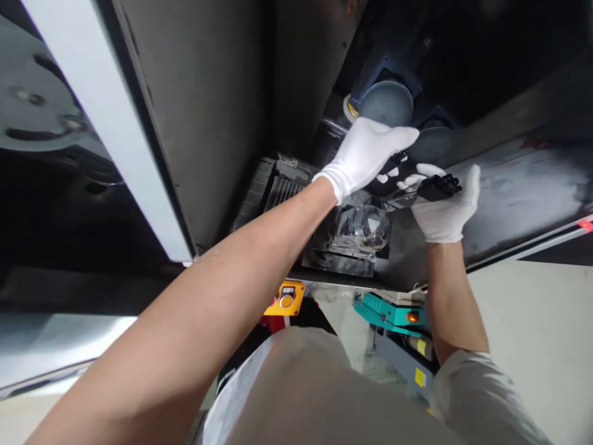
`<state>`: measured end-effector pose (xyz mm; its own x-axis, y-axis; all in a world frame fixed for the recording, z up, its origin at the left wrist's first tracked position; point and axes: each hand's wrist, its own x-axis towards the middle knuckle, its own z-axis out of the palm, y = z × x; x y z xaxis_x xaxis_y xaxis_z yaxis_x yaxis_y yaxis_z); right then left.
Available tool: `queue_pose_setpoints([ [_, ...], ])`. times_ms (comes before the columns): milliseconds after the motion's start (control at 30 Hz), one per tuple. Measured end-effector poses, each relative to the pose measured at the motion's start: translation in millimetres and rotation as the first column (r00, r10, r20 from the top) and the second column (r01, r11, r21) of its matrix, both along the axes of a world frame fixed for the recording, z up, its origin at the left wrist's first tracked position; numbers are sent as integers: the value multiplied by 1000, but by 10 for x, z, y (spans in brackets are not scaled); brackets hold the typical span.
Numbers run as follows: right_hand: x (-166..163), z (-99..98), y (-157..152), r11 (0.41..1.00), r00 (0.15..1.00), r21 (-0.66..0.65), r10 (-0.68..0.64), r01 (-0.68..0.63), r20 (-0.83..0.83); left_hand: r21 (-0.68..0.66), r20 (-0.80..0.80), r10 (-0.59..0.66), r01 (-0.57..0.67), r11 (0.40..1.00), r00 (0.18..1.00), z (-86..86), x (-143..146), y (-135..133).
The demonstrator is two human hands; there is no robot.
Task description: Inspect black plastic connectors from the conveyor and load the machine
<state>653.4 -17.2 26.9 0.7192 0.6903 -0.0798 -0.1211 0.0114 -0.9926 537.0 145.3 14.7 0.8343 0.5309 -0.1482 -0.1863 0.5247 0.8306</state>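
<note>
My left hand [370, 148], in a white glove, has its fingers curled round a black part [393, 168] under a grey round disc [386, 102]. Just to the right, my right hand [445, 210], also gloved, has its palm turned up with the thumb raised. A small black piece with a ridged end [440, 187] lies in its grip. Whether the two black pieces belong to one part I cannot tell. Below them sits a metal fixture [343, 238] with a clear round piece [370, 227] on it.
Dark walls [217, 93] enclose the space around my hands. A second grey disc [433, 142] stands beside the first. A pale upright bar [111, 123] edges the opening at left. Near my body are a yellow button box [290, 298] and a teal device [389, 312].
</note>
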Motion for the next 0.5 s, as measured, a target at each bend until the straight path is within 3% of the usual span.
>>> queue_pose_setpoints([
  [100, 110, 149, -43, 996, 997, 46, 78, -77, -3, 68, 79, -32, 26, 997, 996, -41, 3, 27],
  [200, 185, 229, -10, 986, 977, -5, 166, -167, 133, 144, 111, -82, 66, 987, 990, -25, -46, 35],
  [500, 217, -89, 73, 993, 925, 13, 108, -120, 363, 189, 253, -136, 89, 978, 958, -117, -32, 88],
])
